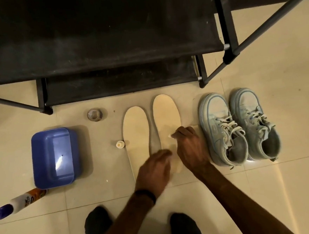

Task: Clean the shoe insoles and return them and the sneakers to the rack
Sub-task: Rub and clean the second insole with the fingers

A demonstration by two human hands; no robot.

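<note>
Two cream insoles lie side by side on the tiled floor, the left insole (136,134) and the right insole (165,119). My right hand (190,147) rests on the right insole's middle, fingers pinched on a small white wad (170,135). My left hand (154,173), motion-blurred, lies flat over the heel ends of the insoles and holds nothing that I can see. A pair of pale blue sneakers (239,127) stands to the right of the insoles. The black shoe rack (97,47) is just behind them.
A blue plastic tub (52,158) sits at the left, with a white bottle with a purple cap (15,201) lying below it. A clear tape roll (94,114) and a small white cap (120,144) lie near the left insole. My dark-socked feet (98,226) are at the bottom.
</note>
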